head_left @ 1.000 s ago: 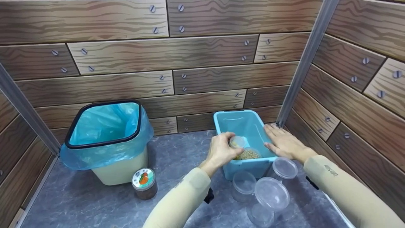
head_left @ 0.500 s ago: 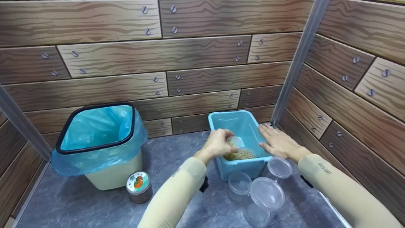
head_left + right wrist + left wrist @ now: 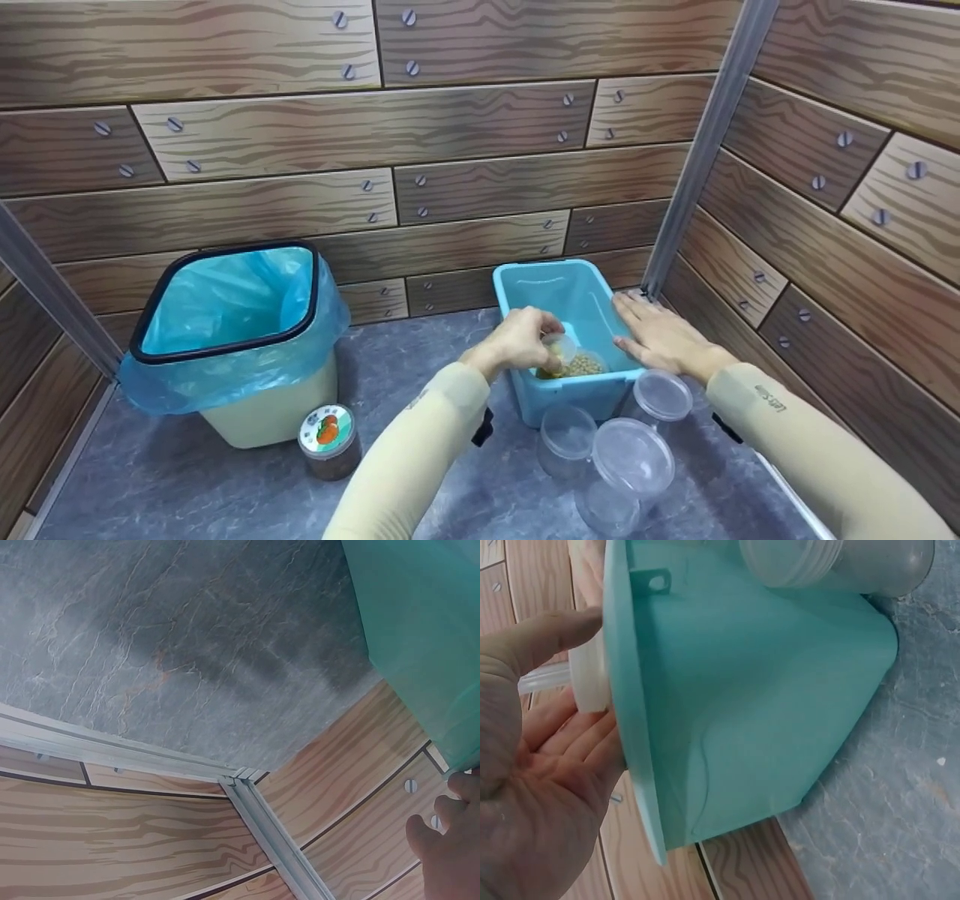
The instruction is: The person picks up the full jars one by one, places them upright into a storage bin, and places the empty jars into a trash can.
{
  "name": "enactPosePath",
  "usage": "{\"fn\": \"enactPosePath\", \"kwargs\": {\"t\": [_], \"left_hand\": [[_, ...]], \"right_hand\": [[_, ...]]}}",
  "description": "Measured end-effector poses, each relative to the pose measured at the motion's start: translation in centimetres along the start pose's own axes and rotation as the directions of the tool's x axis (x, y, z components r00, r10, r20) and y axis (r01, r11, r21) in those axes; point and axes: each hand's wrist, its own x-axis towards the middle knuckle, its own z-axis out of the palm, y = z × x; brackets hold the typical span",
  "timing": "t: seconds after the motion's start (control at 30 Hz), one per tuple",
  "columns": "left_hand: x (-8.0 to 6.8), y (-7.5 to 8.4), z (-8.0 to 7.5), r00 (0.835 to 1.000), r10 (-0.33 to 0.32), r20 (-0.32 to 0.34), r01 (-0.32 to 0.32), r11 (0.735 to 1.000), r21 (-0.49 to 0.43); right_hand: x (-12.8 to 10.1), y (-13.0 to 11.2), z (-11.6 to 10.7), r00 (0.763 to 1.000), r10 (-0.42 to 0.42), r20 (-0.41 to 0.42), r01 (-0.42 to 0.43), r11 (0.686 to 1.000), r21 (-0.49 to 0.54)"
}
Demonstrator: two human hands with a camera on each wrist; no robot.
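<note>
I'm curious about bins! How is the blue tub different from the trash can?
The blue tub is bare plastic; the trash can is cream with a blue bag liner. The tub sits lower and holds beans; the can stands taller. Both hands touch the tub, none the can. Both stand open-topped.

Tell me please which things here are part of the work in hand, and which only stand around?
In use:
left hand, holding the small clear jar
beans in the blue bin
right hand, flat on the bin's rim

Standing by:
trash can
brown jar
empty clear jars
</note>
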Motion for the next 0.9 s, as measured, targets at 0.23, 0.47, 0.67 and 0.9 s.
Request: {"fn": "enactPosePath", "kwargs": {"t": [0.23,0.47,0.67,0.9], "left_hand": [[0.2,0.4,-0.2,0.999,0.005,0.05,-0.01,0.995,0.099],[0.3,0.7,0.0,0.999,0.012,0.048,-0.021,0.981,0.193],[0.3,0.9,0.1,0.998,-0.015,0.069,-0.001,0.974,0.225],[0.1,1.3,0.1,0.99,-0.025,0.142,-0.017,0.956,0.292]], "right_hand": [[-0.1,0.0,-0.1,1.0,0.001,-0.005,-0.001,1.0,-0.007],[-0.1,0.0,-0.2,1.0,-0.002,0.01,0.002,1.0,-0.012],[0.1,0.0,-0.1,1.0,0.004,0.009,-0.004,1.0,-0.019],[0.0,-0.1,0.0,1.0,0.002,0.004,-0.002,1.0,-0.026]]}}
